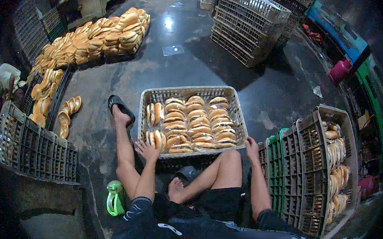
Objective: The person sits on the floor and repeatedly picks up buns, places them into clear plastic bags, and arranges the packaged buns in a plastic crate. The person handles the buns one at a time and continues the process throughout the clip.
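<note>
In front of my legs stands a pale plastic crate [189,87] with lattice sides. Several rows of filled, browned bread rolls [199,129] fill most of it, with the shine of clear plastic over them. My left hand [147,150] lies spread at the crate's near left corner, its fingertips beside a short stack of rolls [156,140]. My right hand [251,146] is at the near right corner, fingers curled against the rim; whether they grip it is hard to see. Toward the far left, one more short stack [154,113] stands apart from the main rows.
Tall stacked crates [291,172] stand close on my right, the last holding bread. A dark crate [35,147] is at left. A large bread pile [96,39] lies beyond, near a person [8,77]. A green bottle [115,198] stands by my left leg. More crates [248,22] rise ahead.
</note>
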The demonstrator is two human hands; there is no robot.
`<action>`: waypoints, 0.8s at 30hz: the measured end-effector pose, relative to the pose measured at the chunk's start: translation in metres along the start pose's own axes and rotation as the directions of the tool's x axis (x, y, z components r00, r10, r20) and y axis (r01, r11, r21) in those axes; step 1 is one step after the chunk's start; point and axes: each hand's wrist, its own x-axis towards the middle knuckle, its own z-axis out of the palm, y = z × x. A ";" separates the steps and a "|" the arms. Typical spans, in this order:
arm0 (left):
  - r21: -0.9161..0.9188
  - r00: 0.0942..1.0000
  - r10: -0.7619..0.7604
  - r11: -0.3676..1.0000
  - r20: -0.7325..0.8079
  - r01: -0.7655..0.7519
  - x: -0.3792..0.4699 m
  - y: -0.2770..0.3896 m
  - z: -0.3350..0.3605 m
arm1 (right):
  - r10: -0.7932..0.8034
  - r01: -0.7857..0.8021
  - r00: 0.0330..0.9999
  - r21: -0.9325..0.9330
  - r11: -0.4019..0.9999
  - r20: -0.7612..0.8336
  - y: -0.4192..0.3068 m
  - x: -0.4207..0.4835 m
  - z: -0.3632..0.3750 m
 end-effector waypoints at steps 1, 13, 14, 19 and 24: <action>0.015 1.000 -0.007 1.000 -0.016 0.008 -0.002 -0.001 -0.001 | 0.009 0.005 0.991 -0.103 0.995 0.131 0.000 0.012 0.013; -0.189 0.999 -0.011 0.982 0.047 0.020 -0.009 -0.016 0.011 | -0.004 0.125 0.953 -0.377 0.918 0.304 0.000 -0.018 0.035; -0.241 0.997 -0.011 0.970 0.074 0.029 -0.011 -0.015 0.014 | 0.025 0.051 0.948 -0.230 0.972 0.319 0.001 -0.015 0.035; -0.148 0.983 -0.082 0.983 0.162 0.107 -0.010 -0.006 0.015 | 0.228 -0.018 0.908 -0.512 0.859 0.351 0.018 -0.001 0.049; 0.010 0.993 -0.064 0.998 -0.099 0.066 0.015 0.010 -0.002 | 0.083 0.080 0.931 -0.421 0.903 0.355 0.005 -0.011 0.038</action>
